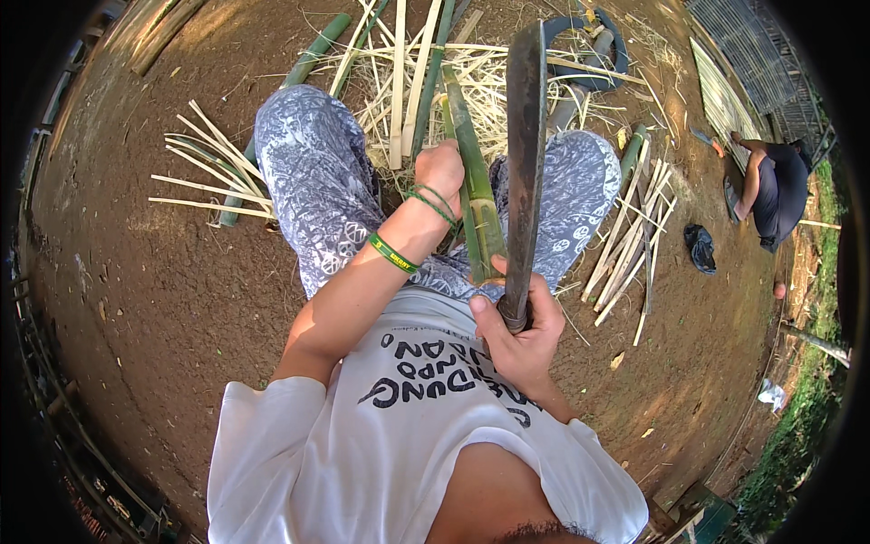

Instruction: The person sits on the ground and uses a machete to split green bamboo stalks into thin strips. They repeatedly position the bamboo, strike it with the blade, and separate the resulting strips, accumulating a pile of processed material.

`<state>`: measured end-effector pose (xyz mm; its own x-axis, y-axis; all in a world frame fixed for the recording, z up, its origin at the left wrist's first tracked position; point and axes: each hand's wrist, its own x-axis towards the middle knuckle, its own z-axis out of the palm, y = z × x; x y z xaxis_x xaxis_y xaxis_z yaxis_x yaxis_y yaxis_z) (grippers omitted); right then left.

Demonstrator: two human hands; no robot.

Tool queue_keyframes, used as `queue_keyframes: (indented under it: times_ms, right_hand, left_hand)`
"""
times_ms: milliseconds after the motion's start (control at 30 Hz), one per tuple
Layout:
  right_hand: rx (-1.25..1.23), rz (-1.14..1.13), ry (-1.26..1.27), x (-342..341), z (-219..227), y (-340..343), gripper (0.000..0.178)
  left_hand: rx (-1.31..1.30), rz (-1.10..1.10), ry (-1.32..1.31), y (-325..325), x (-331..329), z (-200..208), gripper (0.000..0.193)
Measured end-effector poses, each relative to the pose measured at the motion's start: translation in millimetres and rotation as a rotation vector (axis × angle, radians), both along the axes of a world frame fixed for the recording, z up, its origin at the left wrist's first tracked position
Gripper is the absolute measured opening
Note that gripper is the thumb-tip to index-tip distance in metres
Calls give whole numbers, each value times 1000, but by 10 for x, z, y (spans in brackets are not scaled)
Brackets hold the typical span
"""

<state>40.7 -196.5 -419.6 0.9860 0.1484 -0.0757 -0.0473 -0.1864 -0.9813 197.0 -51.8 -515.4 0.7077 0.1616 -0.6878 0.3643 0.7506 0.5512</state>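
Observation:
My left hand (439,177) is closed in a fist around the edge of a split green bamboo piece (478,195), between my knees. The piece runs from the shavings toward my lap and appears split lengthwise, with a narrower strip along its left side. In my right hand (526,331) is a machete (524,163), gripped low near its handle, its long dark blade upright. The thumb and fingers of that hand are also close to the bamboo's near end; whether they press on it is hard to tell.
Pale bamboo shavings (381,104) heap beyond my knees, near a black ring (621,54). Cut strips lie left (213,168) and right (634,240). A black plastic bag (700,247) lies farther right. Another person (779,190) crouches beside a knife with an orange handle (709,140).

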Motion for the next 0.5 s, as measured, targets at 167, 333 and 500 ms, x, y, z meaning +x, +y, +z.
queue_keyframes:
  times_ms: [167, 333, 500]
  right_hand:
    - [-29, -83, -41, 4, -54, 32, 37]
    - [56, -170, -45, 0, -96, 69, 33]
    - [59, -182, -41, -2, -105, 69, 33]
  left_hand:
    - [-3, -25, 6, -98, -1, -24, 30]
    - [4, -69, 5, -206, -64, 119, 34]
    - [-108, -67, -50, -246, -73, 105, 44]
